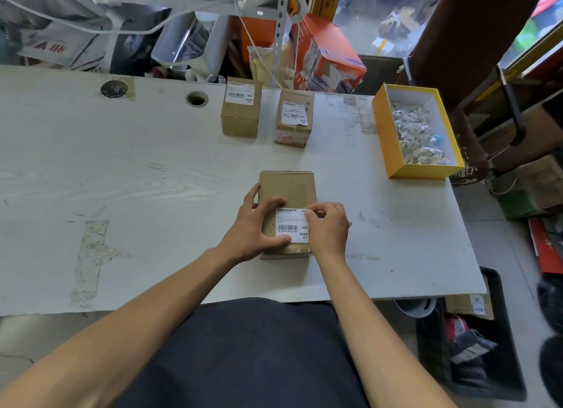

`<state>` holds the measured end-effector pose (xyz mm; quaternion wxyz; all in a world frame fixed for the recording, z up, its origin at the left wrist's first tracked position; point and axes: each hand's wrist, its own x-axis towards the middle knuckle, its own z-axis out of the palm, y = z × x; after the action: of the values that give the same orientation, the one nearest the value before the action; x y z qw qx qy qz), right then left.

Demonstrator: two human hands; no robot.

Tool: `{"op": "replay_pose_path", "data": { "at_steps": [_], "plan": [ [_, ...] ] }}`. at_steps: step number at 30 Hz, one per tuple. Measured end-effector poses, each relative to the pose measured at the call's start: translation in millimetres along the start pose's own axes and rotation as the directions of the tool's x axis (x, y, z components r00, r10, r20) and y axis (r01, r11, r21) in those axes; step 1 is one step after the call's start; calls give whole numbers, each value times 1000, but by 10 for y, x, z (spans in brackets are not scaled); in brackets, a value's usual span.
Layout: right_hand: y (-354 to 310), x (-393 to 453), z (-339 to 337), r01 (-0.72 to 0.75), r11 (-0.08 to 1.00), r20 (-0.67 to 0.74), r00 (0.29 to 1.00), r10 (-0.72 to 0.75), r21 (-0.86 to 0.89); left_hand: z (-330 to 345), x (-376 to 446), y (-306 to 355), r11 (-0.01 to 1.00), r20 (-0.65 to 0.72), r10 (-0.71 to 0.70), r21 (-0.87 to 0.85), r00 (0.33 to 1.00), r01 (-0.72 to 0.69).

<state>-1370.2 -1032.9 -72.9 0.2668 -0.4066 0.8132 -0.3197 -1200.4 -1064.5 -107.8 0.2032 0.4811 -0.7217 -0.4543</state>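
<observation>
Likely light, stiff cardboard box (288, 191) near worktop (152, 179) front edge; best gripped by 2 long sides; left hand (253, 227) curled round it, right hand (327, 227) pinching label (289, 224) corner.

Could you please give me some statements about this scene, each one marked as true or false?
The left hand holds the cardboard box. True.
The right hand rests in the yellow box. False: it pinches the white label on the cardboard box.
The yellow box is empty. False: it holds crumpled paper scraps.
The cardboard box lies on the white table. True.
</observation>
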Motion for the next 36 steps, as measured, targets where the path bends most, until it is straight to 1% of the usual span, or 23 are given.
{"op": "replay_pose_path", "data": {
  "at_steps": [2,5,9,12,14,18,23,27,29,32,34,36],
  "plan": [
    [13,2,18,24,999,11,1000,-23,-30,11,1,-24,1000,10,-11,0,1000,11],
    [41,-2,11,79,997,2,997,-79,-21,20,7,-47,1000,15,-22,-9,1000,22],
    [153,1,-67,130,986,-30,991,-127,106,21,5,-47,999,13,-30,-15,999,30],
    [188,-3,-111,124,982,6,992,-126,142,24,5,-45,999,8,-29,-22,1000,30],
    [166,14,-121,94,985,33,994,-100,147,28,10,-52,999,3,-28,-24,1000,28],
    [95,48,-88,46,994,5,999,-46,101,42,15,-61,999,-6,-27,-28,1000,27],
    [110,11,42,136,991,-31,990,-136,-17,48,13,-54,999,-2,-27,-31,1000,27],
    [126,-8,93,167,983,-45,984,-170,-77,44,17,-60,999,4,-20,-28,1000,20],
    [143,-2,87,179,983,-42,983,-180,-30,42,13,-60,999,5,-26,-27,1000,26],
    [257,-27,27,205,971,-31,979,-203,123,46,15,-64,999,0,-21,-27,1000,21],
    [332,-74,-3,164,964,10,985,-170,211,50,20,-70,1000,-2,-18,-25,1000,18],
    [340,-109,-11,119,961,47,990,-135,249,53,23,-73,1000,-6,-12,-22,1000,12]
  ]
}}
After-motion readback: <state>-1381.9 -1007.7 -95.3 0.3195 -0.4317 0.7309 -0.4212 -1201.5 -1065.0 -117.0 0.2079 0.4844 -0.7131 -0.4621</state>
